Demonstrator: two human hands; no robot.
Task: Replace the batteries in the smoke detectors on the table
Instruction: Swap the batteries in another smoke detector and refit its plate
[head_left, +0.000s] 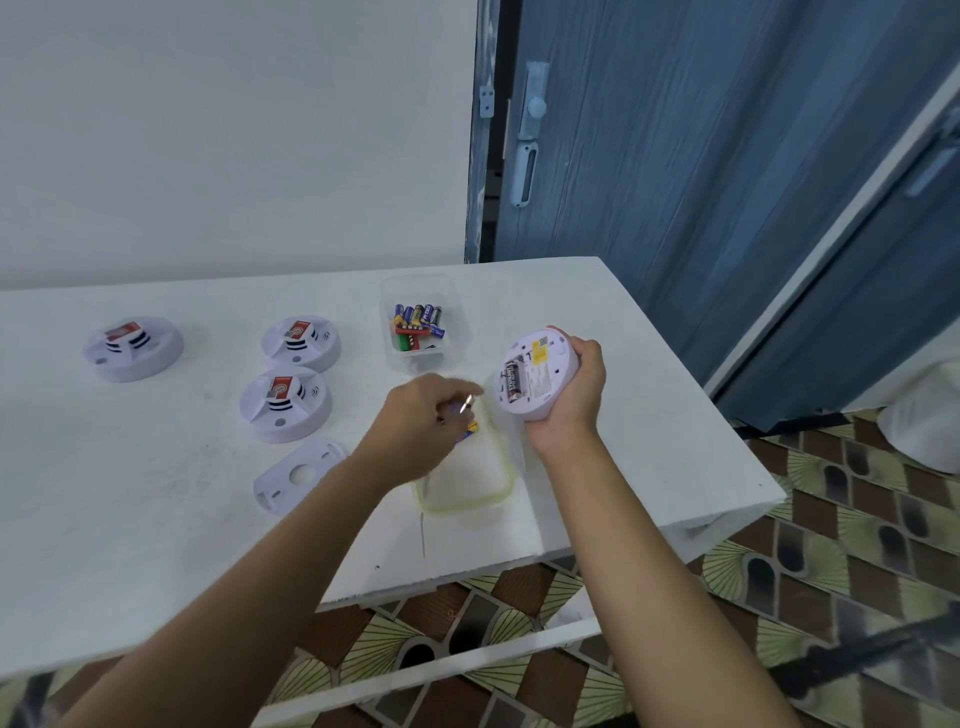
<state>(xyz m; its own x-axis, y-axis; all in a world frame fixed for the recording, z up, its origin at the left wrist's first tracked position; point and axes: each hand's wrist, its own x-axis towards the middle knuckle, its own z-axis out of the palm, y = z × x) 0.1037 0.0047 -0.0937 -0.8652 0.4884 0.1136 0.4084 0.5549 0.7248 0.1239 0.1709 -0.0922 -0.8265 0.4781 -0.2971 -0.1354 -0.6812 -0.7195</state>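
Three smoke detectors (285, 402) sit on the bench (156, 493), left, looking untouched. A fourth detector (537, 371), back open with a cell inside, is gripped in the right hand (571, 400). Left hand (415, 431) pinches a battery (467, 404) over the green-rimmed tub (467, 496). Judged: first unit mid-swap. Motion blur; old or new cell, cannot tell.

matt white table (156, 519), smooth plastic smoke detectors (286, 404), clear plastic tub (421, 358) (glossy batteries (418, 325) inside)
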